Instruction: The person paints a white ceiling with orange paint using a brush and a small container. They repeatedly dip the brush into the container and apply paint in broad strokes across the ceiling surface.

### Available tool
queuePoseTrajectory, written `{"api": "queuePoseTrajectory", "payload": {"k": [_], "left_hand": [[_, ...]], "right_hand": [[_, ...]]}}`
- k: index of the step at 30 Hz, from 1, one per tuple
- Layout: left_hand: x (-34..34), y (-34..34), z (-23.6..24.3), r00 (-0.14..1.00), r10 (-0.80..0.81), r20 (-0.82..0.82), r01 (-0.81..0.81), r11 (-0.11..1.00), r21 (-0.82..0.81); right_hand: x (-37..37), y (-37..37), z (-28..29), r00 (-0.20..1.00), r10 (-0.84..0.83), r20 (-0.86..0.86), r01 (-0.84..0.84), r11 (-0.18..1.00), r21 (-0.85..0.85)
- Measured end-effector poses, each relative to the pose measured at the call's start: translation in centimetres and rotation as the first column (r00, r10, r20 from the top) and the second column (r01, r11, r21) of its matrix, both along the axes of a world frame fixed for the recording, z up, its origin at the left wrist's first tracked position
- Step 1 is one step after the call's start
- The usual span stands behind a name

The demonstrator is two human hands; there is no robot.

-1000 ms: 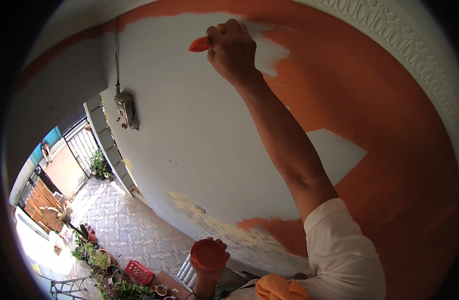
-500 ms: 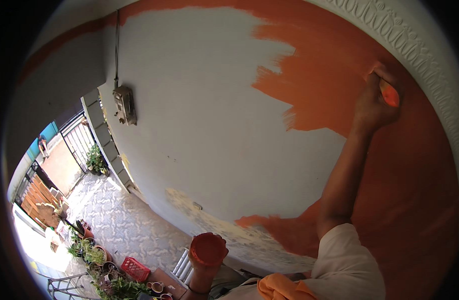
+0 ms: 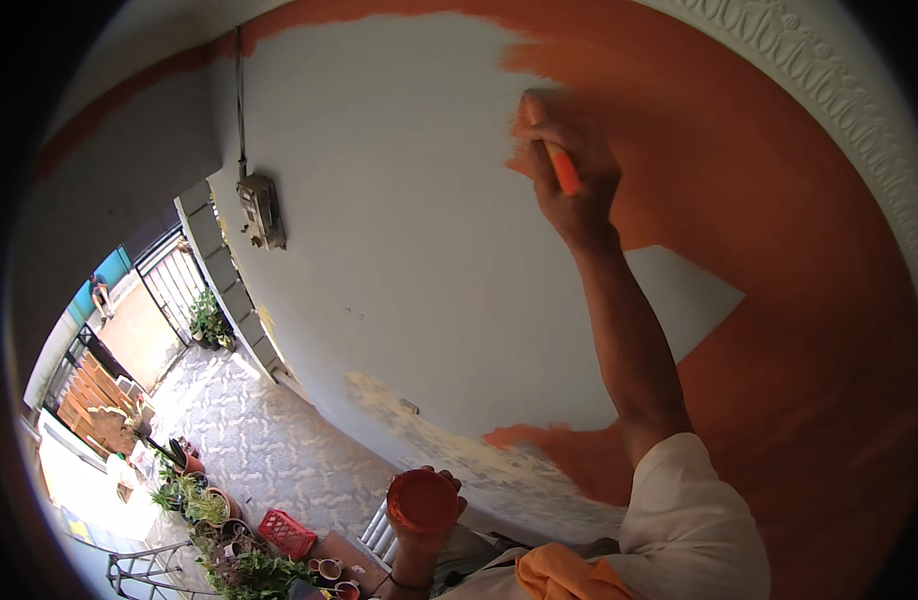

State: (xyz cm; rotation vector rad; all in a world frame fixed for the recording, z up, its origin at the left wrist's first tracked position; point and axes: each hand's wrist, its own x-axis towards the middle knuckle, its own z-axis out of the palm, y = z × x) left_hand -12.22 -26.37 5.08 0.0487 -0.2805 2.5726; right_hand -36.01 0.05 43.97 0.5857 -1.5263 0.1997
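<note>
My right hand [image 3: 582, 185] grips a paintbrush [image 3: 564, 168] with an orange-tipped handle. Its bristle end touches the wall at the ragged left edge of the orange paint [image 3: 679, 150]. Bare pale grey wall [image 3: 399, 200] lies to the left of that edge. Low in the view, my left hand [image 3: 449, 482] is wrapped round a small round container of orange-red paint [image 3: 422, 500], its open top facing up. Most of the left fingers are hidden behind the container.
An electric meter box [image 3: 263, 212] hangs on the wall at left, a cable above it. Far below are a patterned paved floor [image 3: 279, 440], potted plants [image 3: 214, 510], a red crate [image 3: 288, 533] and a metal ladder [image 3: 379, 535]. Another person [image 3: 100, 297] is far off by the gate.
My right hand has swept the brush left across the wall, from deep in the painted area to its left edge. My left hand still holds the container, nearly in the same place.
</note>
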Motion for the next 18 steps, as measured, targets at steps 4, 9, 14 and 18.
{"api": "queuePoseTrajectory", "payload": {"k": [4, 9, 14, 18], "left_hand": [[0.1, -0.3, -0.5, 0.998, -0.028, 0.057, 0.027, 1.0, 0.016], [-0.7, -0.1, -1.1, 0.995, -0.028, 0.093, 0.037, 0.994, -0.106], [-1.3, 1.1, 0.3, 0.99, -0.026, 0.135, 0.049, 0.984, -0.173], [-1.0, 1.7, 0.9, 0.987, -0.016, 0.161, 0.036, 0.992, -0.124]], "right_hand": [[9.2, 7.2, 3.2, 0.987, 0.024, -0.158, -0.073, 0.946, -0.315], [13.0, 5.7, 7.2, 0.877, -0.326, -0.352, 0.407, 0.894, 0.186], [2.9, 0.0, 7.3, 0.885, -0.338, -0.321, 0.465, 0.691, 0.553], [0.3, -0.2, -0.8, 0.809, -0.516, -0.28, 0.527, 0.427, 0.735]]}}
